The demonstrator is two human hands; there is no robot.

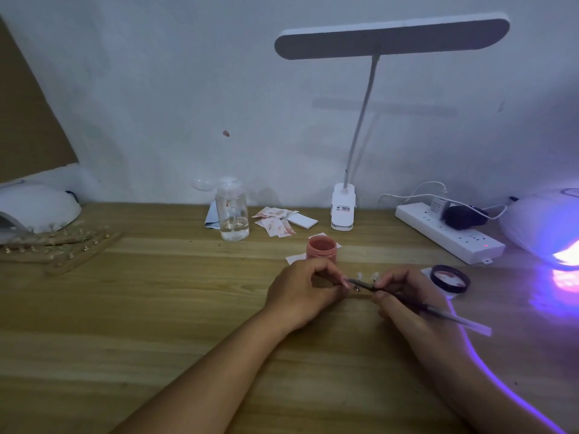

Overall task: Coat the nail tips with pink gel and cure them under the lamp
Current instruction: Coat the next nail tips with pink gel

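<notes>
Wood surface (156, 308), white wall (156, 89) behind, curing lamp (545, 227) glowing purple far right. On my feed, center frame: left hand (300, 292) fingers (329, 272) pinch the nail tips (366, 275), right hand (404, 296) grips the brush (438, 311), bristles pointing upper left, handle trailing lower right.

One each: brush (438, 310), pink gel jar (322, 249), black lid (450, 278), clear bottle (233, 214), desk lamp (391, 39), power strip (448, 237). Two cure lamps (34, 208) (545, 227), two hands (300, 289) (404, 292). Tip strips: one between the hands (360, 295), about four at counter left (62, 245), exact count unclear; several stained wipes (275, 222).
</notes>
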